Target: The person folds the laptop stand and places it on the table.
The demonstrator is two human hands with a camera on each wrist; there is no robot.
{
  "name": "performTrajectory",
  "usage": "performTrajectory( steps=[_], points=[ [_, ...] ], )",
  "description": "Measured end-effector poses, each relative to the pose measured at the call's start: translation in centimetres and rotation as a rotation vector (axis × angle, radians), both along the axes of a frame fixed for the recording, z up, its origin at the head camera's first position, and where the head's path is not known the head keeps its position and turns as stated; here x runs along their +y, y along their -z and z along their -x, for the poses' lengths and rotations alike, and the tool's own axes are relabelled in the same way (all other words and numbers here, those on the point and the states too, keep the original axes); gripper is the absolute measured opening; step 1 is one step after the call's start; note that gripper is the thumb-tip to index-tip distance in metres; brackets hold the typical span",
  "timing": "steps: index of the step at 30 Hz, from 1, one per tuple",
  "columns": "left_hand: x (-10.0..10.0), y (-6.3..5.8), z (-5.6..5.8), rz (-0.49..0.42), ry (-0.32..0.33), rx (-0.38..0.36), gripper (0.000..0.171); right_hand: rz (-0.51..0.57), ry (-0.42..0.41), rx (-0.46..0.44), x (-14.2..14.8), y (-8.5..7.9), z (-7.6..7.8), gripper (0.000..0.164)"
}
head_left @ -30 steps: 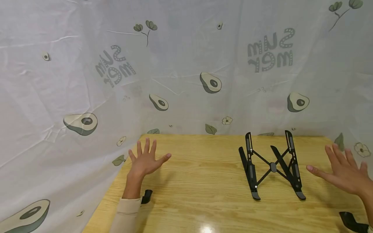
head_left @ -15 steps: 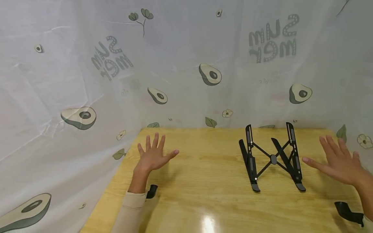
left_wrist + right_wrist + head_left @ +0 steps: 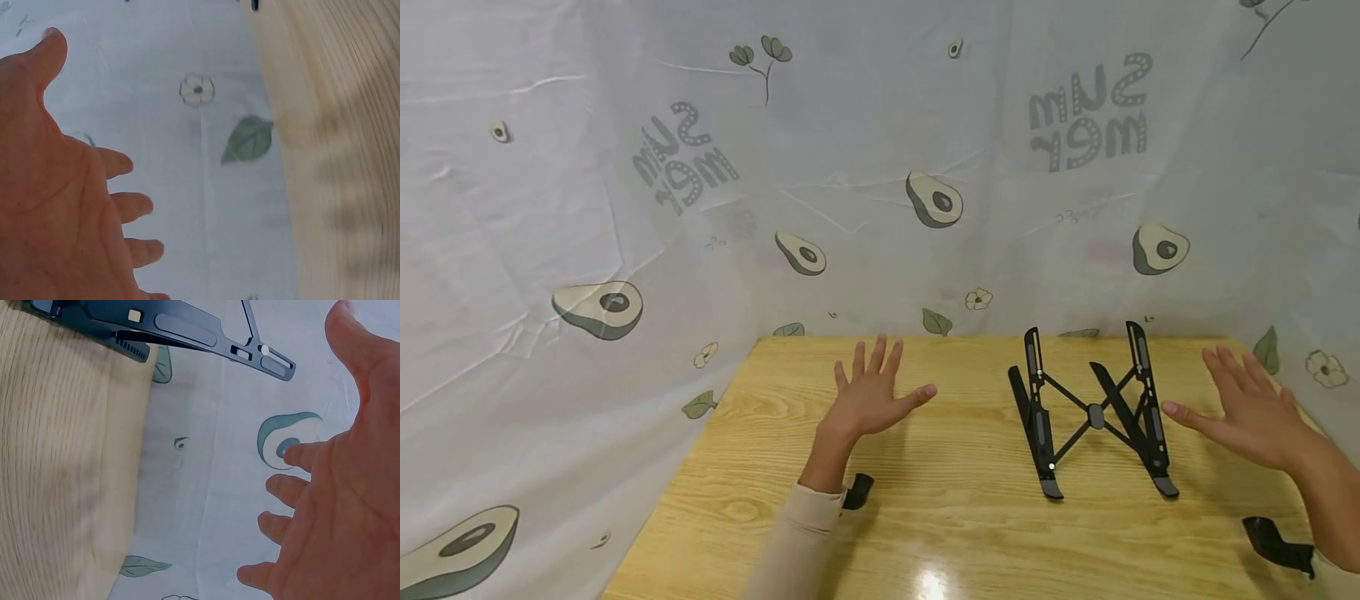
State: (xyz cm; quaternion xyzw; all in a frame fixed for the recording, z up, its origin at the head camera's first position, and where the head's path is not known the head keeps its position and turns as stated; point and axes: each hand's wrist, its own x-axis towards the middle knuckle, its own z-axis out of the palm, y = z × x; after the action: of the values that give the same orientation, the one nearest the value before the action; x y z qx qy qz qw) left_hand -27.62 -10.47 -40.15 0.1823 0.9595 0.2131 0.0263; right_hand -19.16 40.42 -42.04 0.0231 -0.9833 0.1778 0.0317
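A black folding laptop stand (image 3: pixel 1096 415) stands unfolded on the right half of the wooden table, its crossed struts joined at a grey hub. My left hand (image 3: pixel 868 404), fingers spread and holding nothing, hovers over the table to the left of the stand. On the stand's other side is my right hand (image 3: pixel 1258 417), its thumb close to the stand's right rail, fingers extended and holding nothing. The right wrist view shows part of the stand (image 3: pixel 187 331) beyond the right hand (image 3: pixel 350 481). Only the left hand (image 3: pixel 62 181), the table and the curtain are plain in the left wrist view.
The light wooden table (image 3: pixel 760 467) meets a white curtain (image 3: pixel 850 158) printed with avocados, leaves and flowers at its back and left side. Black wrist-worn pieces (image 3: pixel 857 492) show at both wrists.
My left hand has moved right across the table toward the stand. My right hand has shifted slightly left, nearer the stand's right rail. The stand stays in place while the view shifts a little.
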Motion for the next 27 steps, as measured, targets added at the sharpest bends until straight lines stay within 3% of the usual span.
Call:
performTrajectory(
  steps=[10, 22, 27],
  points=[
    [6.1, 1.2, 0.1, -0.017, 0.078, -0.011, 0.098, 0.148, -0.105, -0.018, -0.6, 1.3, 0.7, 0.108],
    [10.1, 2.0, -0.1, -0.002, 0.107, 0.04, 0.096, 0.184, -0.149, 0.016, -1.6, 2.2, 1.5, 0.107],
    [11.7, 2.2, -0.2, -0.041, 0.115, 0.01, 0.098, 0.179, -0.157, 0.026, -1.8, 2.3, 1.8, 0.108]
  ],
)
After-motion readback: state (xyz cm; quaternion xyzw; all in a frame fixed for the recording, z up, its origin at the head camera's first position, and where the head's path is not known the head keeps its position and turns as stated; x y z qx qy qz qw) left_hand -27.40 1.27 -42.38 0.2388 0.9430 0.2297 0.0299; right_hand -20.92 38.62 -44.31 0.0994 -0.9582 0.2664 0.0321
